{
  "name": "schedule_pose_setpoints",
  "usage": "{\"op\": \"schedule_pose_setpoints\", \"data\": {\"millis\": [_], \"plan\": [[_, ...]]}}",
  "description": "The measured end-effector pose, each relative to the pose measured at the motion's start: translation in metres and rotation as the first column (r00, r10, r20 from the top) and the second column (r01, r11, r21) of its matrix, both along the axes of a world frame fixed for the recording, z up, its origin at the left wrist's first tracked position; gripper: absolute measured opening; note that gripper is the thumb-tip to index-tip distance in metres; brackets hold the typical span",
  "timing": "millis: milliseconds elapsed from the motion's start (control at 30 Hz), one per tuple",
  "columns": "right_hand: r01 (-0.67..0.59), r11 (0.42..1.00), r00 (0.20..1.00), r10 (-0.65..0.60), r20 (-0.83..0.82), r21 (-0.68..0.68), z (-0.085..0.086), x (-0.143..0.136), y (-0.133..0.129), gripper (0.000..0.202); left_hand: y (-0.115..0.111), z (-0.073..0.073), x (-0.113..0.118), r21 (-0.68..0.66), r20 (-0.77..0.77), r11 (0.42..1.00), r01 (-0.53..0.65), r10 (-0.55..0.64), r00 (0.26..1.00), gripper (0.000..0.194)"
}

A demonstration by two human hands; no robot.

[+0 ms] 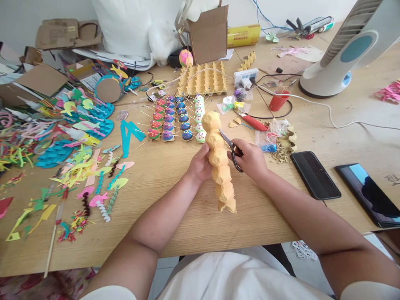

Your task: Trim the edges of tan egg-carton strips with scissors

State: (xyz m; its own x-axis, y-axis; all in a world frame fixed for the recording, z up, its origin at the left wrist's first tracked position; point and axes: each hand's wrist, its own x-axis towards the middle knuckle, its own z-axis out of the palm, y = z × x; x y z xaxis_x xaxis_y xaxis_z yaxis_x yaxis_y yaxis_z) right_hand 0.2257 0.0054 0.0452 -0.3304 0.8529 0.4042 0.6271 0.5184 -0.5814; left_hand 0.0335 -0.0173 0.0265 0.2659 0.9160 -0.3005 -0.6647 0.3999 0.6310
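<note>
A long strip of yellow egg carton [222, 173] with several rounded bumps is held upright over the table's front half. My left hand [201, 163] is closed around its left side, near the upper part. My right hand [250, 157] grips dark-handled scissors [228, 142] to the right of the strip. The scissor blades point up and left, close to the strip's right edge. Just behind the strip stand rows of painted carton bumps [168, 121] with pins sticking out at the sides.
An uncut carton tray [203, 79] lies behind. Paper scraps [75, 166] and blue carton pieces [54, 153] cover the left. At the right are a red cup [279, 100], a white fan [337, 58], a phone [315, 175] and a tablet [370, 193].
</note>
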Motion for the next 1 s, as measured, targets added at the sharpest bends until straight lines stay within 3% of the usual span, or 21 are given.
{"op": "schedule_pose_setpoints", "data": {"millis": [300,500,700,1000], "plan": [[0.021,1.0,0.994,-0.022,-0.11,-0.002,0.002,0.0,0.0,0.03,0.0,-0.001,0.0,-0.005,-0.006,1.0,0.004,-0.004,1.0,0.031],[-0.055,0.994,0.998,0.058,-0.033,0.09,0.005,0.0,-0.001,0.027,-0.001,0.007,0.004,0.023,-0.014,0.999,-0.041,0.041,0.999,0.032],[-0.086,0.971,0.996,0.078,0.045,0.224,0.004,0.002,0.0,0.026,-0.002,0.004,0.004,0.021,0.016,1.0,-0.006,0.006,1.0,0.036],[-0.046,0.949,0.99,0.002,0.143,0.311,0.001,0.001,0.001,0.034,-0.004,0.01,0.01,0.018,0.043,0.998,-0.056,0.055,0.998,0.031]]}}
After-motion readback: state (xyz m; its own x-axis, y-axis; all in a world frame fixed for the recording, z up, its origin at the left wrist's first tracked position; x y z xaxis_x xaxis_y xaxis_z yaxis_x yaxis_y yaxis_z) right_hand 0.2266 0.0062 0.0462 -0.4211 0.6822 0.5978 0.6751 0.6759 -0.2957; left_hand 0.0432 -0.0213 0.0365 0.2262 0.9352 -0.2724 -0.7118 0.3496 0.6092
